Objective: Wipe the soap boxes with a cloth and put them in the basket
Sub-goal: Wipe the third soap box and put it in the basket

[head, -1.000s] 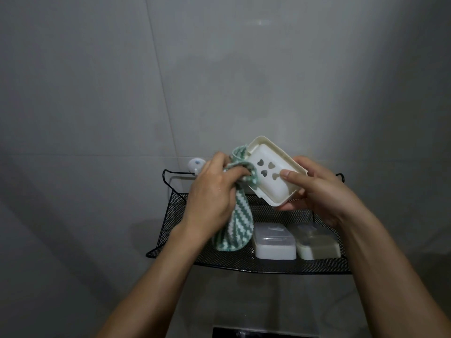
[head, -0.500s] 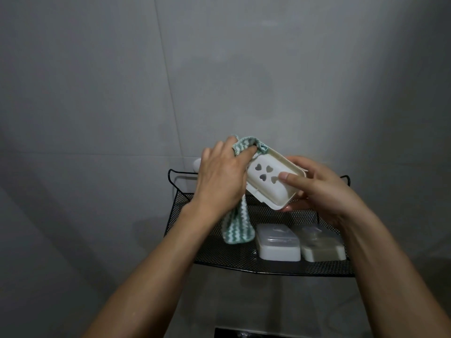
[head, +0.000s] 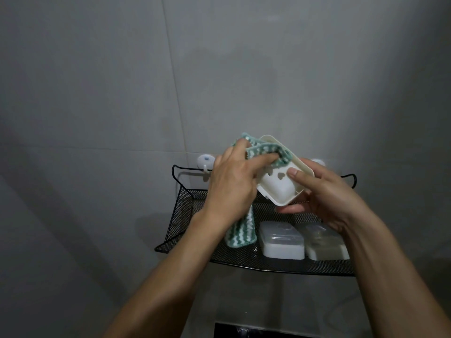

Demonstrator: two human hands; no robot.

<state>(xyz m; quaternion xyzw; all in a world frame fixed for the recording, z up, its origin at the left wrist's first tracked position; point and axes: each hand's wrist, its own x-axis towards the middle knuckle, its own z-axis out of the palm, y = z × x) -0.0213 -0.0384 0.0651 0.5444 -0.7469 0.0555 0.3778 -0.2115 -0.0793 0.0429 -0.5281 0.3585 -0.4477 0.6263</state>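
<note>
Fingers (head: pixel 262 159) of left hand (head: pixel 231 186) pinching striped cloth (head: pixel 266 150) against cream soap box (head: pixel 280 186), right hand (head: pixel 324 193) gripping it.

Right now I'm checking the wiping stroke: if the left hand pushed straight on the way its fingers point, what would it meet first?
Probably the right hand's thumb, which lies on the soap box just ahead of the left hand and its cloth; depth is unclear.

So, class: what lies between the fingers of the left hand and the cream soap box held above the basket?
In the head view, the green-and-white cloth lies between the left hand fingers and the cream soap box.
</note>
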